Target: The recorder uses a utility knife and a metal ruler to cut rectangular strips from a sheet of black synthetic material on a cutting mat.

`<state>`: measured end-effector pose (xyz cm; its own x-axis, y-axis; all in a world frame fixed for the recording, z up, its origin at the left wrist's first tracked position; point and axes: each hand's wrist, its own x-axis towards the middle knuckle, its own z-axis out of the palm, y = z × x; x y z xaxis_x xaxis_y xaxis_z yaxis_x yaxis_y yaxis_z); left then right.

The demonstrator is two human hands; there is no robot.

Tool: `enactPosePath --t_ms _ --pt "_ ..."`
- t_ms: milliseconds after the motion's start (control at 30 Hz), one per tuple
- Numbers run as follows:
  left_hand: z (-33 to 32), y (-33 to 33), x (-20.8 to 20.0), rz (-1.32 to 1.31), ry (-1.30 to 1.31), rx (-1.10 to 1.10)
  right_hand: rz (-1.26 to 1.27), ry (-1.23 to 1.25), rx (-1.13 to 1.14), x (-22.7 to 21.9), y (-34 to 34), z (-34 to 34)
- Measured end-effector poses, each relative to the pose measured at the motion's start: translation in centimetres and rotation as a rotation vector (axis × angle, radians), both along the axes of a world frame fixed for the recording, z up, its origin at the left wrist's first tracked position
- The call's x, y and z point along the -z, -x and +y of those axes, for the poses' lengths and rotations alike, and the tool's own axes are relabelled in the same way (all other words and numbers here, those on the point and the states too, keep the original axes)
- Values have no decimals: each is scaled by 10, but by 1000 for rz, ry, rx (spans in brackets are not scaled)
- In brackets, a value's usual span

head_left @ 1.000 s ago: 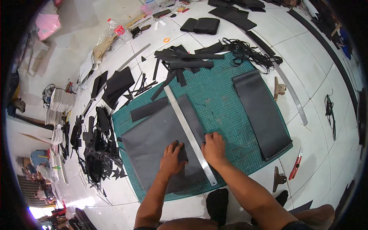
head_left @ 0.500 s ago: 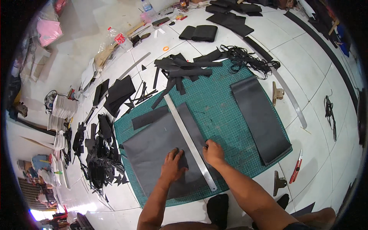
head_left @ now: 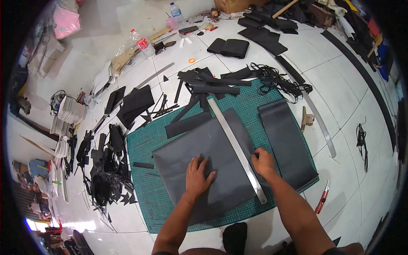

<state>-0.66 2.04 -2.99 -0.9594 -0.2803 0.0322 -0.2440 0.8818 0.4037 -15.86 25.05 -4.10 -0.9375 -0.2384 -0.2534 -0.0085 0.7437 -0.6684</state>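
Note:
A large dark grey sheet (head_left: 191,148) of leather-like material lies on the green cutting mat (head_left: 144,191). Across its right part rests a long steel ruler (head_left: 238,151), tilted from upper left to lower right. My left hand (head_left: 198,176) is open, its palm down and fingers laid on the sheet, left of the ruler. Just right of the ruler, my right hand (head_left: 263,162) has its fingers closed at the sheet's right edge, seemingly pinching it. A folded dark panel (head_left: 291,140) lies beyond that hand on the mat's right side.
Black strips (head_left: 208,80) and tangled cord (head_left: 278,78) lie at the mat's far edge. A scrap heap (head_left: 106,178) sits to the left. On the right-hand tiles are a red utility knife (head_left: 323,196), a bulldog clip (head_left: 307,119) and another steel ruler (head_left: 321,127).
The sheet and the ruler on it have slid rightward across the mat, closer to the folded panel, together with both hands. A small dark strip now shows on the mat left of the sheet.

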Motion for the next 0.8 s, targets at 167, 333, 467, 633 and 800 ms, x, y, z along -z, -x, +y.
enactPosePath --t_ms 167,333,467,633,800 --pt "-45 71 -3 162 -126 -79 41 -35 10 8 -1 3" --pt "-112 135 14 175 28 -88 -25 -37 -18 7 1 2" --pt "-137 157 23 -19 68 -163 12 -20 -5 10 -3 2" --pt "-170 160 21 -51 -35 -106 33 26 8 11 -3 6" --pt "-239 139 17 -65 331 -478 44 32 -12 12 -3 5"
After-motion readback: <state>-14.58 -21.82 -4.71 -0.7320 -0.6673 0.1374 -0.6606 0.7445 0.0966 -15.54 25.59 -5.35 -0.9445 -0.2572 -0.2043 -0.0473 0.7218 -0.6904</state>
